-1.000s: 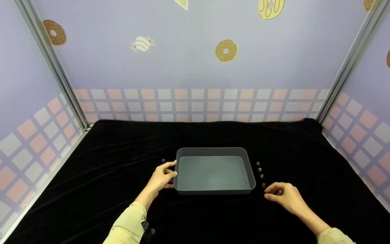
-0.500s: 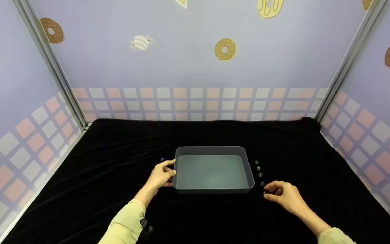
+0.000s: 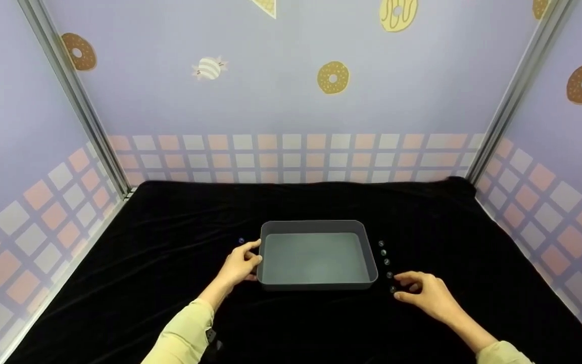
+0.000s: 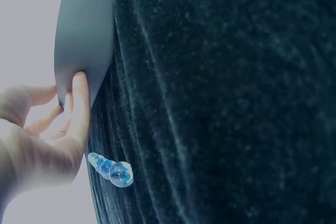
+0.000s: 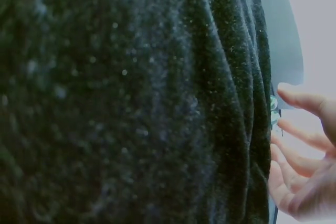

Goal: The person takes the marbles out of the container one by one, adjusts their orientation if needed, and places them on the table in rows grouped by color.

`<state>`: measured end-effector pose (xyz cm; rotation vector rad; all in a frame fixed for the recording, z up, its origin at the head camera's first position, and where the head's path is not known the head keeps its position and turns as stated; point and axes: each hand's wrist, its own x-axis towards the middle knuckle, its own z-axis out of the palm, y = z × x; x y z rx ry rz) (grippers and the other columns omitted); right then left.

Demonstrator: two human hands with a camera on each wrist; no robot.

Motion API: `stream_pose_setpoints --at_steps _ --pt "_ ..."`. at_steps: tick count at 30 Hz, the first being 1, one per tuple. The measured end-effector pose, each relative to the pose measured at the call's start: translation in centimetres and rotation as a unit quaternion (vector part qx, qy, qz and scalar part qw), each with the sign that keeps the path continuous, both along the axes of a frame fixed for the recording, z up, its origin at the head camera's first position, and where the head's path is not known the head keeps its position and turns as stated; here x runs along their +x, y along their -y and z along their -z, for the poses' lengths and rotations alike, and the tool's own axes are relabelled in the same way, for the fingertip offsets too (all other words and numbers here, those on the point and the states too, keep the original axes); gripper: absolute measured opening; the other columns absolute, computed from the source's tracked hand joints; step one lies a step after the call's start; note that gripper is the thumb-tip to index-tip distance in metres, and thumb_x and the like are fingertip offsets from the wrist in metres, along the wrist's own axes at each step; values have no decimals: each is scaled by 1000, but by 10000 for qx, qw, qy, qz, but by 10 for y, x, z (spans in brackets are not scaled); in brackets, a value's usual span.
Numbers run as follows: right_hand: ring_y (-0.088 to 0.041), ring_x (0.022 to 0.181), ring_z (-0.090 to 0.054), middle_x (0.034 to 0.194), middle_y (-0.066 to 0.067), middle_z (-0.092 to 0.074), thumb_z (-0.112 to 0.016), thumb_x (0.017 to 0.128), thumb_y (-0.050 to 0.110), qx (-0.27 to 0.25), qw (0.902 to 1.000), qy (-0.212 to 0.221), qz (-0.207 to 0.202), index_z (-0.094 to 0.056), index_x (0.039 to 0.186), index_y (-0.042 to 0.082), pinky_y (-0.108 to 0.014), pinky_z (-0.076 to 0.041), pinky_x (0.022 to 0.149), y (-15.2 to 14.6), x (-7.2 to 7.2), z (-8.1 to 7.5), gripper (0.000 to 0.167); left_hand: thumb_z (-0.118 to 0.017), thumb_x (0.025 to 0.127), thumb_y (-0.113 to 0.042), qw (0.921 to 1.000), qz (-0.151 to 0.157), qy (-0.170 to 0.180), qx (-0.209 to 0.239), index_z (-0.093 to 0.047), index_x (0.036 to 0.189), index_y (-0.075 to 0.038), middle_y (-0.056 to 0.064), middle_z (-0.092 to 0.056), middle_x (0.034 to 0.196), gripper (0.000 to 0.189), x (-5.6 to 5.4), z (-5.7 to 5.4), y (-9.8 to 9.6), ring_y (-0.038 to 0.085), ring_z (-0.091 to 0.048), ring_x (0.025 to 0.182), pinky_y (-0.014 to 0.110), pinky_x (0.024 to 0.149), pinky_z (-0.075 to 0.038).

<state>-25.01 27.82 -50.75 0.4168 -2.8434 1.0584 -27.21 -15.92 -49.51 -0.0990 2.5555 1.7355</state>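
Note:
A grey rectangular open-topped box (image 3: pixel 316 260) stands on black cloth, its floor bare. My left hand (image 3: pixel 238 265) holds its left wall, fingers bent against the side and rim; the left wrist view shows a fingertip pressing the grey wall (image 4: pixel 84 30). Along the box's right side runs a line of several small glass marbles (image 3: pixel 386 262). The nearest marble (image 3: pixel 392 289) lies by the fingertips of my right hand (image 3: pixel 425 293), whose thumb and index finger are spread with a gap between them. A blue marble (image 3: pixel 241 240) lies left of the box, beyond my left hand.
In the left wrist view, several clear and blue marbles (image 4: pixel 122 174) lie in a line beside the box. The black cloth (image 3: pixel 190 212) covers the table, with folds. Patterned lilac walls (image 3: pixel 271 101) close off the back and both sides.
My right thumb and index finger have parted, and the nearest marble now shows on the cloth beside them. My left hand stays on the box. The head view has shifted slightly.

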Motion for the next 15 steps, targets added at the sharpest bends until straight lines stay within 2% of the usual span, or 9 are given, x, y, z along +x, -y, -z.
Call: stream_pose_setpoints --at_steps 4,7,9,10,12,15 --pt "-18 87 -67 103 -10 -74 -80 81 27 145 9999 -3 -65 -70 118 8 -32 -55 76 1 0 -5 43 -53 99 -10 9987 163 -114 -466 -47 146 -7 17 -67 103 47 2 -5 1 15 -66 71 30 60 -60" --pt "-23 92 -68 109 -13 -73 -77 84 27 303 9995 11 -131 -68 122 6 -39 -57 80 0 2 -9 45 -55 99 -14 9926 332 -365 -1111 -48 145 -5 15 -68 102 47 8 -11 1 18 -62 69 31 62 -58" --pt "-29 98 -69 115 -16 -71 -75 86 28 437 9988 -35 -235 -65 126 5 -46 -57 85 0 3 -13 47 -58 98 -19 9839 425 -612 -1623 -48 144 -3 14 -67 106 50 13 -16 1 23 -63 76 35 70 -58" --pt "-32 102 -68 119 -17 -70 -74 87 29 498 9984 -59 -259 -64 128 5 -50 -55 89 0 4 -15 49 -59 98 -23 9784 467 -721 -1879 -48 145 -3 15 -66 112 52 17 -18 1 26 -64 85 40 77 -57" --pt "-38 112 -64 127 -19 -66 -71 89 33 651 9972 -160 -345 -61 132 5 -56 -51 95 0 5 -19 52 -62 96 -31 9642 565 -923 -2421 -46 146 -5 17 -61 126 58 23 -23 1 32 -61 105 48 89 -54" --pt "-45 124 -55 137 -18 -60 -68 91 39 945 9941 -365 -397 -56 139 8 -64 -43 102 1 7 -25 57 -64 94 -43 9415 745 -1116 -3091 -42 150 -12 17 -50 144 67 31 -32 2 36 -49 128 57 97 -50"
